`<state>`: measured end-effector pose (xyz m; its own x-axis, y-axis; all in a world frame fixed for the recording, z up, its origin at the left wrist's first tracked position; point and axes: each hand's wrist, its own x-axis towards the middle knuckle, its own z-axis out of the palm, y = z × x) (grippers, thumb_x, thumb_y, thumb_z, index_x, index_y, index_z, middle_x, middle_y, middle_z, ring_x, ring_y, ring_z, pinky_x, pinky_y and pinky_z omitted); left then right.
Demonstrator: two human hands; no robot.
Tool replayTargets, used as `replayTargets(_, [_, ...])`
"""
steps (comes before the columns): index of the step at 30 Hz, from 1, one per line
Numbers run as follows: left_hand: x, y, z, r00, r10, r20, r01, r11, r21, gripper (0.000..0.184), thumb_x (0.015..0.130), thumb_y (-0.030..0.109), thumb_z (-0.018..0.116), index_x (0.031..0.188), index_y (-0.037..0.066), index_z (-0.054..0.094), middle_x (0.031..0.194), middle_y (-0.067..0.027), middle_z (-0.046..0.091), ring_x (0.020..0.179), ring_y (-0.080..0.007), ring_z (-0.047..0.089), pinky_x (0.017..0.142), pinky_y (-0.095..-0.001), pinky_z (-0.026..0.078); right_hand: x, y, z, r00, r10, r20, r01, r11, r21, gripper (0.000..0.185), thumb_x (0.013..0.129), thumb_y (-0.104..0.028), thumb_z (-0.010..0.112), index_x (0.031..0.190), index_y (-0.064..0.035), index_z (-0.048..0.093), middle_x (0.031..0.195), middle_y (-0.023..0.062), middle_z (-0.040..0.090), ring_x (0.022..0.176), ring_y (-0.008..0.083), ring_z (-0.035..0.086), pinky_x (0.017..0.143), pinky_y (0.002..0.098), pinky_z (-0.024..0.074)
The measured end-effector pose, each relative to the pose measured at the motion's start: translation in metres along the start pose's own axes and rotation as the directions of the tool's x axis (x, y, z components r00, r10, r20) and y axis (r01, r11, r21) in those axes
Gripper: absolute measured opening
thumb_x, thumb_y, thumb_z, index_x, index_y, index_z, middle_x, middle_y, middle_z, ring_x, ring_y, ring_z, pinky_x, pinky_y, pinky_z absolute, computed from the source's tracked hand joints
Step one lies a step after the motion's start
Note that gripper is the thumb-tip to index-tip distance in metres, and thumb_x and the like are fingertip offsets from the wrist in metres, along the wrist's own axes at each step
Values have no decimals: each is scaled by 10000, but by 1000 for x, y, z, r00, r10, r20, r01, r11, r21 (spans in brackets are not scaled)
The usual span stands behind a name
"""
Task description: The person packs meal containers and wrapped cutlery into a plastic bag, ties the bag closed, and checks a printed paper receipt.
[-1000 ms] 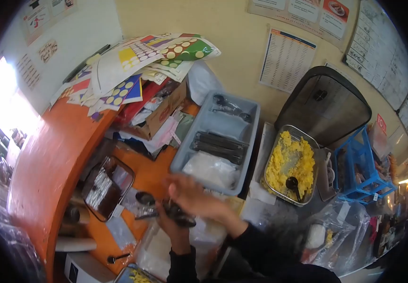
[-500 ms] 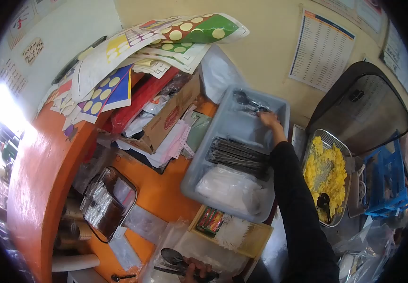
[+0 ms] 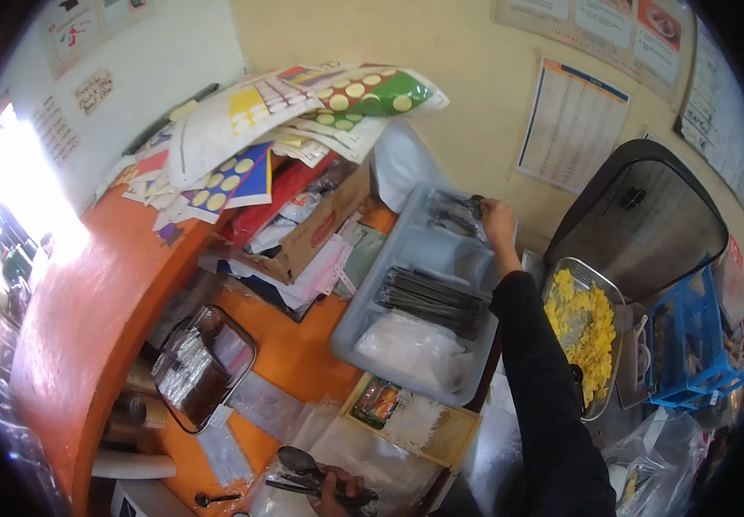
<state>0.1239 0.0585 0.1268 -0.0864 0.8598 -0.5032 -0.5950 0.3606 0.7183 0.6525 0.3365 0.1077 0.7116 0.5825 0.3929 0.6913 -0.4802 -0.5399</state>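
Observation:
My left hand (image 3: 334, 493), low in the view, is closed round several black plastic spoons (image 3: 298, 460). Their bowls and handles stick out past my fingers. Stretched out to the far end of a grey-blue cutlery tray (image 3: 351, 312), my right hand (image 3: 499, 222) has its fingers closed at the tip of a black plastic utensil; its exact kind is hidden. Dark plastic utensils (image 3: 454, 214) lie beside it in the far compartment. Nearer me, the tray holds a bundle of thin black cutlery (image 3: 430, 297) and white plastic bags (image 3: 411, 346).
A steel pan of yellow food (image 3: 580, 323) stands right of the tray, near a blue basket (image 3: 686, 345). A yellow box (image 3: 446, 444) sits below. At left are a wire-rimmed basket (image 3: 204, 370) and a cardboard box (image 3: 325, 226).
My right hand has lifted slightly toward the tray's far right rim, a dark utensil tip now at its fingers. My left hand keeps the spoons. The whole view has shifted a little.

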Motion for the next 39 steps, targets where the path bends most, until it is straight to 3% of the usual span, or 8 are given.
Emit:
replayTargets(6, [-21, 10, -10, 1000, 27, 6, -27, 998, 54, 146, 919, 85, 582, 1055, 91, 529, 797, -69, 581, 538, -143, 491, 526, -334, 490, -24, -26, -5, 994, -106, 1, 105, 990, -92, 507, 937, -480, 481, 1273, -114, 584, 1148, 174, 639, 1052, 391, 594, 936, 461, 456])
replayTargets(13, [-26, 33, -7, 980, 141, 138, -165, 970, 180, 290, 987, 363, 508, 1037, 79, 480, 743, -15, 472, 589, -130, 458, 670, -355, 516, -1, -98, -96, 865, -227, -447, 416, 823, 388, 336, 816, -269, 711, 1021, -19, 621, 998, 136, 646, 895, 324, 636, 805, 406, 503])
replayTargets(19, [-20, 80, 48, 870, 182, 459, -102, 976, -192, 506, 966, 548, 413, 1103, 63, 465, 746, -28, 475, 627, -146, 484, 682, -361, 506, -39, -237, -241, 767, -619, 169, 339, 614, 712, 347, 747, -134, 777, 1033, -52, 598, 860, 82, 636, 800, 168, 633, 604, 302, 532])
replayTargets(24, [-74, 89, 105, 683, 295, 668, -170, 954, -247, 580, 939, 536, 477, 1227, 33, 440, 859, -78, 569, 676, -182, 579, 620, -317, 491, -223, -298, -369, 157, -812, 562, 246, 583, 774, 249, 783, -151, 767, 979, -53, 648, 936, 28, 634, 740, 102, 598, 620, 247, 503])
replayTargets(28, [-171, 93, 126, 344, 282, 896, -413, 902, -125, 470, 933, 299, 618, 1245, 2, 431, 960, -136, 612, 731, -208, 639, 598, -284, 491, -296, -262, -437, 420, -894, 155, 642, 414, 646, 383, 741, -283, 815, 1048, -121, 653, 933, 34, 551, 907, 142, 539, 731, 303, 470])
replayTargets(32, [-237, 74, 126, 351, 297, 888, -337, 925, -176, 219, 912, 66, 610, 1096, -19, 528, 928, -106, 643, 737, -166, 627, 664, -255, 505, -356, -186, -517, 699, -702, 136, 439, 572, 693, 838, 728, -361, 823, 1395, -132, 369, 1282, 129, 425, 1183, 220, 428, 926, 357, 408])
replayTargets(36, [-306, 35, 141, 14, 427, 904, -867, 455, -201, 336, 790, 11, 655, 1097, -37, 525, 988, -158, 590, 873, -308, 592, 731, -391, 480, -419, -125, -561, 735, -672, 89, 369, 507, 779, 862, 808, -238, 764, 1449, -37, 225, 1299, 157, 471, 1227, 230, 483, 1055, 371, 353])
replayTargets(39, [-350, 24, 144, -287, 269, 919, -948, 62, -314, 582, 672, 80, 699, 1199, -20, 473, 1187, -228, 485, 1129, -391, 465, 954, -433, 365, -450, -86, -585, 940, -307, 149, -61, 279, 958, 572, 916, -166, 636, 1395, -35, 354, 1239, 88, 537, 1149, 158, 525, 970, 327, 436])
